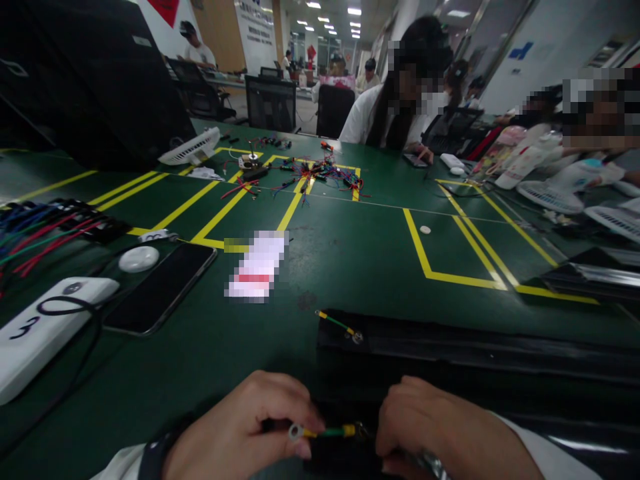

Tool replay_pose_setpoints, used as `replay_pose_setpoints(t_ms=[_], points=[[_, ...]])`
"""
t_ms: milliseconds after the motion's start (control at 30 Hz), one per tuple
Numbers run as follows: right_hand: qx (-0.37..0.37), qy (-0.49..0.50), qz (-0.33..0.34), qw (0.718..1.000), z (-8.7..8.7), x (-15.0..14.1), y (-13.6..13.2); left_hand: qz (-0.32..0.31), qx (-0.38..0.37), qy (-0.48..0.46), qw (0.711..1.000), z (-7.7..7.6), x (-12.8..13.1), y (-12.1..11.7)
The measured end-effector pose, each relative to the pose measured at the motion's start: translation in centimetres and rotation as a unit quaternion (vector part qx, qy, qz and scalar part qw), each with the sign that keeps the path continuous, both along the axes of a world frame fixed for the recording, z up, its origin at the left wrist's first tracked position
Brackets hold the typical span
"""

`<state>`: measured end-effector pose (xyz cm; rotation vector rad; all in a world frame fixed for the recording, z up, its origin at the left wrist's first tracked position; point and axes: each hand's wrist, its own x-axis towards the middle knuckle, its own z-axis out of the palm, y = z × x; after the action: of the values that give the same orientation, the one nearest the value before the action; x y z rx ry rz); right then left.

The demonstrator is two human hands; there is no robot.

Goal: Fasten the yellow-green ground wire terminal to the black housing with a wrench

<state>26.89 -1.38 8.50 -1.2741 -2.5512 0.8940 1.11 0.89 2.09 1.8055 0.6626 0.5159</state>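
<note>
My left hand [250, 427] is at the bottom edge, its fingers pinched on one end of a short green-and-yellow wire [327, 432] with a ring terminal. My right hand [440, 433] is closed just right of the wire's other end, over a black tray [450, 360]; what its fingers hold is hidden. A second green-and-yellow wire [339, 325] with a ring terminal lies on the tray's far left corner.
A black phone [160, 287], a white power bank [40, 333] with a black cable, a white puck [139, 259] and bundled red and blue wires [40, 233] lie left. Loose wires [320, 175] sit mid-table. Other people sit across and to the right.
</note>
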Motion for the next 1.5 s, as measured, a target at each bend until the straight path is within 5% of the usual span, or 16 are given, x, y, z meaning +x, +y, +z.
replay_pose_setpoints(t_ms=[200, 367, 467, 533, 600, 767, 1133, 1367, 1500], points=[[-0.037, -0.003, 0.077, 0.996, 0.6, 0.4, 1.6, 0.007, -0.003, 0.007, 1.0, 0.2, 0.2, 0.1], [-0.062, 0.078, -0.042, 0.994, 0.1, 2.7, 0.5, 0.008, -0.009, 0.004, 1.0, 0.4, 0.3, 0.2], [-0.023, 0.064, -0.028, 0.997, -1.4, 2.9, -0.6, 0.007, -0.009, 0.007, 1.0, 0.5, 0.2, 0.2], [0.042, -0.006, 0.093, 0.995, -3.0, 2.5, -0.9, 0.008, -0.008, 0.007, 1.0, 0.4, 0.2, 0.2], [0.071, -0.019, 0.128, 0.989, -4.7, 1.9, -1.1, 0.009, -0.006, 0.006, 1.0, 0.3, 0.1, 0.1], [0.106, -0.046, 0.101, 0.988, -6.3, 1.4, -1.5, 0.01, -0.002, 0.013, 1.0, 0.1, 0.1, 0.1], [0.075, -0.01, 0.082, 0.994, -5.7, 1.6, -1.7, 0.005, 0.006, 0.016, 1.0, 0.1, -0.2, -0.1], [-0.019, 0.008, 0.023, 1.0, -0.4, 0.6, 0.3, 0.004, 0.003, 0.004, 1.0, 0.0, -0.1, 0.0], [-0.048, 0.023, 0.054, 0.997, 0.9, 0.6, 1.3, 0.004, 0.003, -0.001, 1.0, 0.2, 0.2, 0.3]])
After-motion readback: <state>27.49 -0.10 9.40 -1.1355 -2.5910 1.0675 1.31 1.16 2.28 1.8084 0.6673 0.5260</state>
